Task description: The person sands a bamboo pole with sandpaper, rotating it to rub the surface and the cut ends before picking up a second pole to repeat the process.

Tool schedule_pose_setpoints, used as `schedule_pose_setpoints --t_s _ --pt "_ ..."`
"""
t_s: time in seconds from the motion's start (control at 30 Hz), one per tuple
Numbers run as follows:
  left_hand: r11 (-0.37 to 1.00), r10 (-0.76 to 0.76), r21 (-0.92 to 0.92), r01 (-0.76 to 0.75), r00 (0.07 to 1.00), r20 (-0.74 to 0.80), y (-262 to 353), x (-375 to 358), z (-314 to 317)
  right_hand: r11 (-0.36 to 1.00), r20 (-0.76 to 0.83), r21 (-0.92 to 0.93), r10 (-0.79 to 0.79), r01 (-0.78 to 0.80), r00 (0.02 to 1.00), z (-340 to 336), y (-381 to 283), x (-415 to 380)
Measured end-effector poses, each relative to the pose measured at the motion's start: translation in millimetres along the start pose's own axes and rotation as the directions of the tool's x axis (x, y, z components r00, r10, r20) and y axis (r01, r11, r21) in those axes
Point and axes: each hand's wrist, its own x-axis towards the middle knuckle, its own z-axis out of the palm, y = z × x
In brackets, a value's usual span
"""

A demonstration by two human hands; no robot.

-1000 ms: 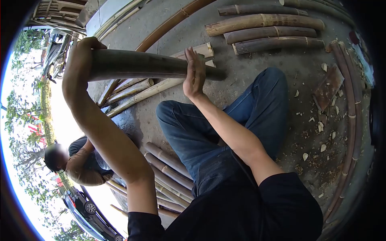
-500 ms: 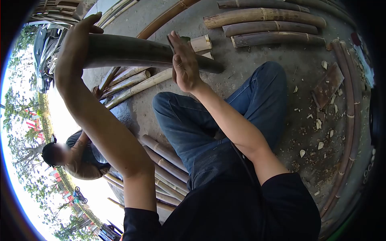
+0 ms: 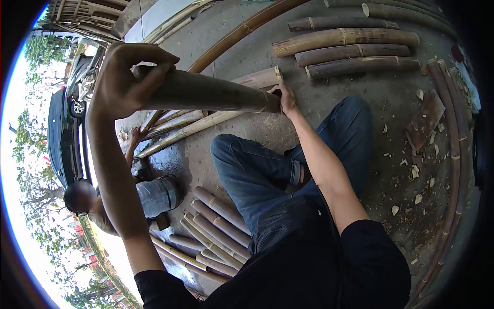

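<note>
Holding step: bamboo pole (image 3: 211, 93) between left hand (image 3: 135, 77) and right hand (image 3: 288, 100), each curled round an end; shifting it likely needs both.

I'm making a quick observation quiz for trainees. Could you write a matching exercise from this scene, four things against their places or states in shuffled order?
Column 1
1. Thick dark bamboo pole
2. Flat reddish-brown slab
3. Dark car with round wheels
4. Blue denim jeans

Column 2
A. Outdoors, toward the picture's left edge
B. Worn, with the knees bent
C. Raised between the left hand and the right hand
D. Lying near small pale chips on the grey floor

Right pairs: 1-C, 2-D, 3-A, 4-B
</note>
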Motion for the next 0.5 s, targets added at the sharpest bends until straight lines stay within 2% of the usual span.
schedule_pose_setpoints --t_s 0.03,0.07,0.1,0.13,0.17,0.2,0.23,0.27,0.3,0.33,0.4,0.5 --pt "0.991 0.101 -0.057 -0.121 0.956 -0.275 -1.5 -1.1 13.7 0.999 0.07 0.045 0.021 -0.024 0.997 4.2 -1.7 7.9" --pt "0.941 0.081 -0.298 -0.157 0.964 -0.253 -7.8 1.2 16.4 0.995 0.14 0.088 0.041 -0.054 0.989 8.4 -1.5 10.5" --pt "0.917 0.088 -0.357 -0.179 0.962 -0.257 -32.8 4.2 25.5 0.989 0.167 0.126 0.058 -0.08 0.984 22.9 -22.1 4.2" --pt "0.888 0.096 -0.414 -0.203 0.96 -0.263 -52.6 6.5 32.8 0.995 0.133 0.099 -0.03 0.017 0.991 45.9 -51.9 -7.5" --pt "0.886 0.098 -0.417 -0.203 0.961 -0.26 -43.6 8.2 32.0 0.992 0.098 0.066 -0.115 0.109 0.989 72.9 -87.6 -25.5" --pt "0.817 -0.129 -0.576 -0.038 0.961 -0.246 -25.3 10.6 29.3 0.948 0.007 -0.078 -0.309 0.308 0.951 99.7 -130.3 -48.0" --pt "0.689 -0.346 -0.715 0.115 0.92 -0.185 -13.8 13.8 27.3 0.85 -0.051 -0.239 -0.494 0.47 0.868 124.8 -167.2 -67.1" --pt "0.703 -0.313 -0.701 0.123 0.938 -0.149 -19.3 14.4 24.6 0.743 -0.029 -0.265 -0.643 0.615 0.765 143.8 -184.3 -77.1" --pt "0.676 -0.3 -0.725 0.132 0.948 -0.107 -19.0 13.7 23.3 0.662 -0.034 -0.318 -0.723 0.679 0.69 159.7 -195.5 -86.1" --pt "0.654 -0.284 -0.745 0.135 0.956 -0.076 -18.3 13.1 21.9 0.624 -0.047 -0.36 -0.755 0.694 0.655 168.1 -202.5 -93.3" --pt "0.649 -0.3 -0.749 0.132 0.949 -0.093 -20.6 11.0 25.8 0.596 -0.127 -0.301 -0.799 0.745 0.588 164.3 -181.3 -85.1" --pt "0.652 -0.355 -0.743 0.15 0.927 -0.124 -27.3 1.7 29.7 0.622 -0.115 -0.487 -0.742 0.613 0.661 111.3 -102.2 -64.8"
